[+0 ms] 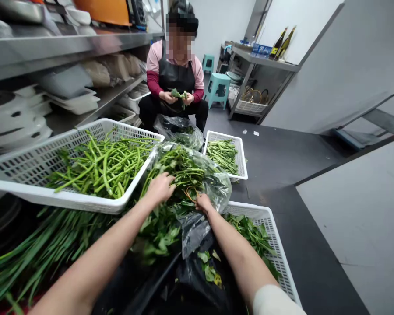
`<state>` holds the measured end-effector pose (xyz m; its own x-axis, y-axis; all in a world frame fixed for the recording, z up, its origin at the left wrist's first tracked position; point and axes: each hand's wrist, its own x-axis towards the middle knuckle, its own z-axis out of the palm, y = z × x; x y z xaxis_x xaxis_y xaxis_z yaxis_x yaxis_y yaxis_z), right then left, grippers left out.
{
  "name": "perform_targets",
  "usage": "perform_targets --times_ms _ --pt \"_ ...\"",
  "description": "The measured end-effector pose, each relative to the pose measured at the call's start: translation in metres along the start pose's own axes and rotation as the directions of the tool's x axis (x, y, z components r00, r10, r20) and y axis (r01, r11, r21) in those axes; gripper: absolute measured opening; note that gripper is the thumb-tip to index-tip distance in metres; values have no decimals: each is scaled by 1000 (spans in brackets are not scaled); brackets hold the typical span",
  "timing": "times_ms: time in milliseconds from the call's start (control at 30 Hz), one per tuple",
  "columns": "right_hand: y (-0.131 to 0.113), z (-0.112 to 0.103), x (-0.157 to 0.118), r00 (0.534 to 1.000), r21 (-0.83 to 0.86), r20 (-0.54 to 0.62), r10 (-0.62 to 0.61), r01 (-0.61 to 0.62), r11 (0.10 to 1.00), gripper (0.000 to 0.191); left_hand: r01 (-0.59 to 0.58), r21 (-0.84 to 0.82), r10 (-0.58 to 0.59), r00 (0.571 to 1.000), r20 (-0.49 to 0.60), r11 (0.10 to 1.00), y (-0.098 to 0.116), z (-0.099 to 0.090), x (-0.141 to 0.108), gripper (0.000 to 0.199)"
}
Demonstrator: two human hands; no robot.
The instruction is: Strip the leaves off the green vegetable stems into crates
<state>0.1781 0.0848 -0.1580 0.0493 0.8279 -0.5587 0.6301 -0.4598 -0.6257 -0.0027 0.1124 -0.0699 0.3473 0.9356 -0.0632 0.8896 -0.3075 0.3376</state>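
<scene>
A clear plastic bag (221, 179) full of leafy green stems (184, 168) lies in front of me. My left hand (161, 187) is on the stems at the bag's left side, fingers curled; what they hold, if anything, is hidden. At the bag's right side, my right hand (203, 203) is closed by an orange-brown tie (191, 192); its fingertips are too small to show clearly what they pinch. Loose leaves (209, 272) lie on black plastic (197, 288) over my lap.
White baskets stand at left with green stems (107, 162), at lower right with leaves (254, 234), and farther off with cut stems (222, 154). Long green leaves (52, 249) lie lower left. A person (175, 78) sits opposite, holding greens. Metal shelves (68, 50) line the left.
</scene>
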Motion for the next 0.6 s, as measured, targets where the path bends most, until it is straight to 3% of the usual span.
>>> perform_targets --times_ms 67,100,167,233,367,433,500,600 --pt "8 -3 -5 999 -172 -33 8 -13 985 30 6 42 -8 999 48 999 -6 35 -33 36" --pt "9 -6 -7 999 -248 -48 -11 -1 969 30 -13 101 1 993 122 995 -9 47 -47 37" --pt "6 -12 -13 993 -373 -79 -85 50 926 36 -84 137 46 964 262 987 -14 63 -68 31" --pt "0 -15 -19 980 -471 -68 -187 133 872 44 -121 131 84 963 256 984 -16 66 -74 23" --pt "-14 -4 -34 939 -558 197 -283 345 755 30 -57 97 56 998 20 994 -5 51 -42 33" --pt "-22 9 -44 915 -545 263 -304 402 736 16 -32 77 31 999 10 996 6 48 -17 37" --pt "-27 21 -54 903 -527 230 -362 428 734 11 -21 67 18 999 50 998 16 51 3 34" --pt "-26 32 -70 883 -445 103 -457 452 773 19 -13 43 8 993 119 999 25 61 17 22"
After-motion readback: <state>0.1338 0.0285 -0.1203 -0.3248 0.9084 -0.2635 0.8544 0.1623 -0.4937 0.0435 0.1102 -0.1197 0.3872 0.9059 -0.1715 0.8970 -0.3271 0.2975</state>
